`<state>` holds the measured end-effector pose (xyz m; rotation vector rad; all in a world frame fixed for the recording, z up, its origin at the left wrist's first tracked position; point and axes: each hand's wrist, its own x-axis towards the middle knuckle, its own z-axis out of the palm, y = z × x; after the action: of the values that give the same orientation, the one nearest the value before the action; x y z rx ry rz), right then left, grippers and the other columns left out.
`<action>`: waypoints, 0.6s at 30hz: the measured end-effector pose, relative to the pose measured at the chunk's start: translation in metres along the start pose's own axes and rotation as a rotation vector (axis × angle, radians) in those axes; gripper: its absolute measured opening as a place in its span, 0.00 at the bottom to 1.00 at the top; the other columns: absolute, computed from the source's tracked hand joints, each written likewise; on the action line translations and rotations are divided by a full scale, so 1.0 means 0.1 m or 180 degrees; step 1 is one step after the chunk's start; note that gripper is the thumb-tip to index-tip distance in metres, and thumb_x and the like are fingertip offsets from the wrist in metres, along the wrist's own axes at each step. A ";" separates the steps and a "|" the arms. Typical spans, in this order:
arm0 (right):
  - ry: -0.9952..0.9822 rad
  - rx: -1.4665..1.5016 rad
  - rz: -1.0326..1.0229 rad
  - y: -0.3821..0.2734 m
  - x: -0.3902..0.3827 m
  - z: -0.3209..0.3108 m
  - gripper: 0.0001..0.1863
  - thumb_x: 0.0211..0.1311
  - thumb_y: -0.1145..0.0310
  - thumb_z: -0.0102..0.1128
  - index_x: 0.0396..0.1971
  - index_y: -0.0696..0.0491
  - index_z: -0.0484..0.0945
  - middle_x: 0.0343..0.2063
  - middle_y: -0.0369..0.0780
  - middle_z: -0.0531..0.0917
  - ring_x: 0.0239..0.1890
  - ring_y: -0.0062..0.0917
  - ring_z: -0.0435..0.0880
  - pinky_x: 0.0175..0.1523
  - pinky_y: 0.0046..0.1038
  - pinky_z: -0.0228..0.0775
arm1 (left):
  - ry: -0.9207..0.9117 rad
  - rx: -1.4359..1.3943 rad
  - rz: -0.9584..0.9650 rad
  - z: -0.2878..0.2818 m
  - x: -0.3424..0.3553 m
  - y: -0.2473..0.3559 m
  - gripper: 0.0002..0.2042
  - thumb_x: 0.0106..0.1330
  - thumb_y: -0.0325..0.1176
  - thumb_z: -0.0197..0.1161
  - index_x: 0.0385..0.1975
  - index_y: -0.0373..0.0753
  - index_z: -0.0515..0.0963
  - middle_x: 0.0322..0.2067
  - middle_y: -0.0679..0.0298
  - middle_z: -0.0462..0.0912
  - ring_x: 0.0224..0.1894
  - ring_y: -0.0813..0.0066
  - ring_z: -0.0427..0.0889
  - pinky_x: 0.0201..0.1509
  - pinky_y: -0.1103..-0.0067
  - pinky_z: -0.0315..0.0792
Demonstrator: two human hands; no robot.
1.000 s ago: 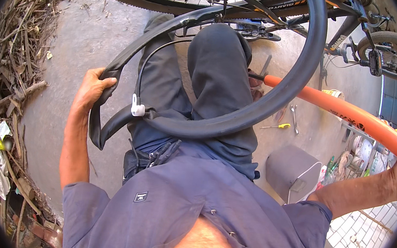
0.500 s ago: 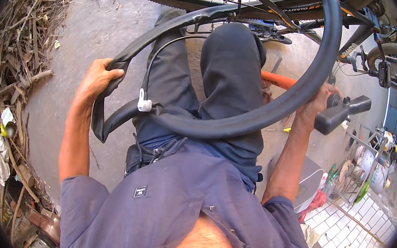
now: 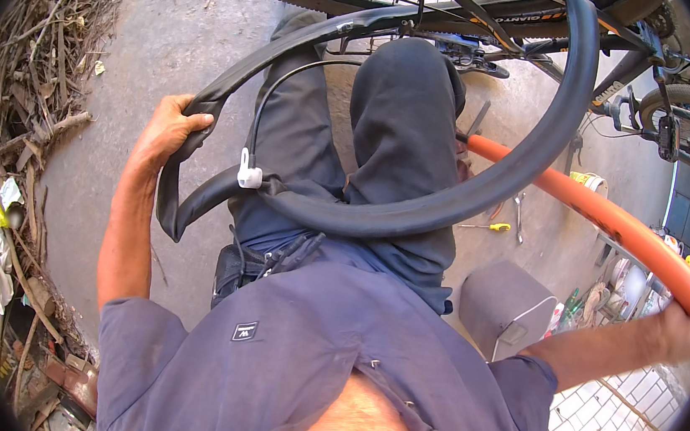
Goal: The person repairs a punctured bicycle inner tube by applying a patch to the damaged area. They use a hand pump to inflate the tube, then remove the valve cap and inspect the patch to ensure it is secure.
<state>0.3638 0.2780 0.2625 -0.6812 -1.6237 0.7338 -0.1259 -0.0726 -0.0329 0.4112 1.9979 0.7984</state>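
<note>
A black bicycle inner tube (image 3: 412, 214) loops across my lap and knees; its right part is round and plump, its left part flat and folded. My left hand (image 3: 176, 126) is closed on the flat part, thumb on top. A white pump head (image 3: 249, 172) sits on the tube above my lap, its thin black hose (image 3: 269, 98) curving toward my knees. An orange bicycle pump (image 3: 614, 218) slants from beside my right knee, under the tube, out to the right. My right hand (image 3: 688, 315), blurred, grips its outer end at the picture's dark rim; the pump handle is hidden there.
A bicycle (image 3: 539, 47) lies across the far side. On the ground to the right are a yellow-handled screwdriver (image 3: 491, 227), a wrench (image 3: 519, 213) and a grey box-shaped stool (image 3: 504, 304). A heap of sticks (image 3: 38, 57) lines the left. White tiles (image 3: 617, 429) show at lower right.
My right hand has swung outward to the right with the pump, whose orange barrel now shows at greater length. The black handle has gone from sight. My left hand and the tube have barely moved.
</note>
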 end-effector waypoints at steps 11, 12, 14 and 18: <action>0.0947 0.0755 0.1201 1.54 -1.72 1.34 0.04 0.58 0.77 0.54 0.27 0.53 0.70 0.21 0.35 0.75 0.27 0.22 0.74 0.41 0.25 0.69 | 0.0066 -0.0004 -0.0025 0.01 -0.02 0.06 0.05 0.55 0.29 0.63 0.27 0.33 0.78 0.17 0.71 0.73 0.17 0.85 0.68 0.19 0.83 0.61; 0.0730 0.0789 0.1261 1.55 -1.71 1.34 0.04 0.60 0.76 0.54 0.30 0.52 0.70 0.23 0.34 0.74 0.28 0.20 0.73 0.44 0.23 0.67 | 0.0068 0.0026 -0.0002 0.01 -0.02 0.07 0.05 0.55 0.29 0.62 0.27 0.33 0.78 0.17 0.71 0.73 0.17 0.85 0.68 0.19 0.83 0.61; 0.0761 0.0618 0.1290 1.59 -1.62 1.32 0.04 0.59 0.76 0.55 0.30 0.52 0.70 0.23 0.35 0.76 0.29 0.22 0.76 0.43 0.23 0.68 | 0.0069 0.0085 0.0052 0.00 -0.02 0.09 0.06 0.56 0.29 0.62 0.28 0.33 0.78 0.17 0.71 0.73 0.16 0.85 0.68 0.19 0.83 0.61; 0.0543 0.0145 0.1039 0.95 -0.84 0.95 0.04 0.56 0.77 0.54 0.23 0.54 0.70 0.21 0.40 0.77 0.27 0.29 0.78 0.44 0.34 0.73 | -0.0046 0.0075 0.0002 0.00 0.02 0.07 0.05 0.56 0.28 0.62 0.29 0.34 0.78 0.19 0.71 0.74 0.17 0.84 0.69 0.20 0.83 0.64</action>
<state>0.2875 0.2647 0.1245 -0.9625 -1.3514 0.9181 -0.1272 -0.0664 -0.0301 0.4301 1.9956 0.7710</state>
